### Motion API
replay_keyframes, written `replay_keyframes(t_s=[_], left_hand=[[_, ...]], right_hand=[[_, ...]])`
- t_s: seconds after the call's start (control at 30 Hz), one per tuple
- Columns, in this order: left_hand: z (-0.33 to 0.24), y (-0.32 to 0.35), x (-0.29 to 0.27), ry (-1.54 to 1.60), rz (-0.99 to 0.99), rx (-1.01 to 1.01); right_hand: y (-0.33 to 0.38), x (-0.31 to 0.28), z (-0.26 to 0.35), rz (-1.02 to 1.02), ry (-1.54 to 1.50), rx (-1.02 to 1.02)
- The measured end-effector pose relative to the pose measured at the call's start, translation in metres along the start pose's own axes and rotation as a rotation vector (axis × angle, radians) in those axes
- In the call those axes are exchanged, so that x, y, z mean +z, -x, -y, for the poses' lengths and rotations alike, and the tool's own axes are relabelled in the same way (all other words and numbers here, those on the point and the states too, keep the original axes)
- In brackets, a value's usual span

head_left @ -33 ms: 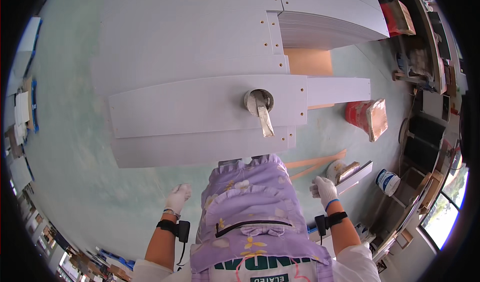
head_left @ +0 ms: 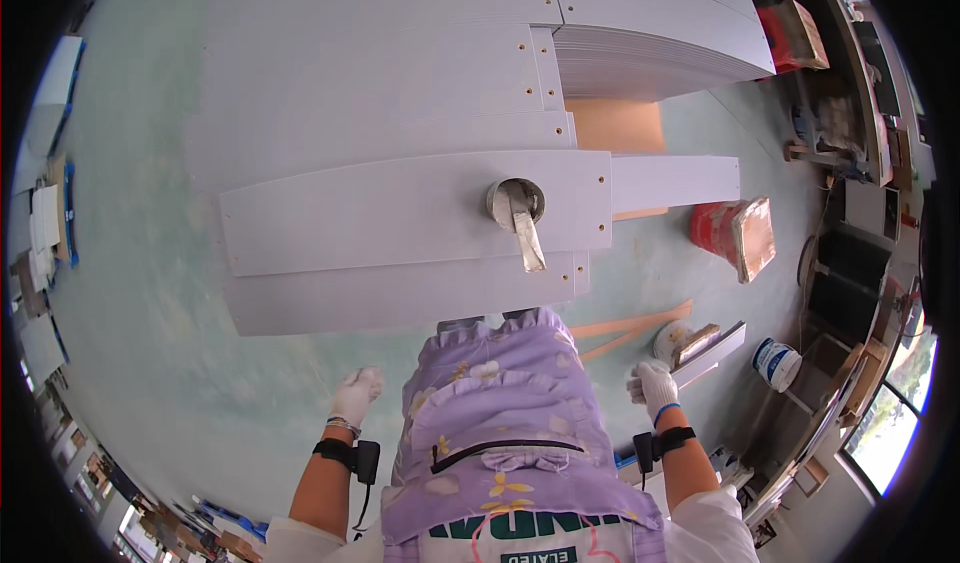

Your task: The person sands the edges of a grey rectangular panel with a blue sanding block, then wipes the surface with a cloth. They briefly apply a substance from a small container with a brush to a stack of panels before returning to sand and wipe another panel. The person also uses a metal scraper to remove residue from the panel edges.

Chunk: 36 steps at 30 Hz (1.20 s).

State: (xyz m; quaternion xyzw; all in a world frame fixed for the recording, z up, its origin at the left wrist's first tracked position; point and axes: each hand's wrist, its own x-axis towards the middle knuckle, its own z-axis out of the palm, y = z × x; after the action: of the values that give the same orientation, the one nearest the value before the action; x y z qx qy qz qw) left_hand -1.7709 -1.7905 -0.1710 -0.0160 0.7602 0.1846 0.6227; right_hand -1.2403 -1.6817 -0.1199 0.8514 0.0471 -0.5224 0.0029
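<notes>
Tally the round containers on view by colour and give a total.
Grey tin with a scraper in it, on the panels: 1
White tub on the floor beside the right hand: 1
White tub with a blue band: 1
Total: 3

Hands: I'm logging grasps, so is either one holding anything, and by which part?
Nothing is held. The left hand and right hand, both gloved, hang free beside the apron, apart from the boards.

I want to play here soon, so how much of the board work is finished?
Done: a tall stack of white boards sits at the back. In hand: nothing; the gloved left hand and right hand hang empty. Left: the front boards, where a small pot with a scraper waits.
</notes>
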Motion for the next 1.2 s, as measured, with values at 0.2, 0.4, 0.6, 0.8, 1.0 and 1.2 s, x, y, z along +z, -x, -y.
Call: replay_keyframes(t_s=[0.2,0.4,0.6,0.8,1.0,1.2], left_hand=[[0.004,0.003,-0.012,-0.157,-0.014,0.024],[0.000,0.020,0.016,-0.481,-0.011,0.085],[-0.008,0.043,0.085,-0.803,-0.006,0.152],[-0.016,0.097,0.202,-1.029,0.054,0.237],[-0.033,0.139,0.336,-1.556,0.186,0.528],[-0.056,0.161,0.450,-1.573,0.249,0.632]], right_hand=[[-0.022,-0.064,-0.107,0.102,-0.185,0.156],[-0.010,-0.057,-0.116,0.157,-0.076,-0.014],[-0.052,-0.109,-0.176,0.123,-0.254,-0.118],[-0.092,-0.201,-0.275,0.062,-0.475,-0.152],[-0.131,-0.255,-0.409,-0.093,-0.998,0.019],[-0.144,-0.237,-0.482,-0.114,-1.286,0.189]])
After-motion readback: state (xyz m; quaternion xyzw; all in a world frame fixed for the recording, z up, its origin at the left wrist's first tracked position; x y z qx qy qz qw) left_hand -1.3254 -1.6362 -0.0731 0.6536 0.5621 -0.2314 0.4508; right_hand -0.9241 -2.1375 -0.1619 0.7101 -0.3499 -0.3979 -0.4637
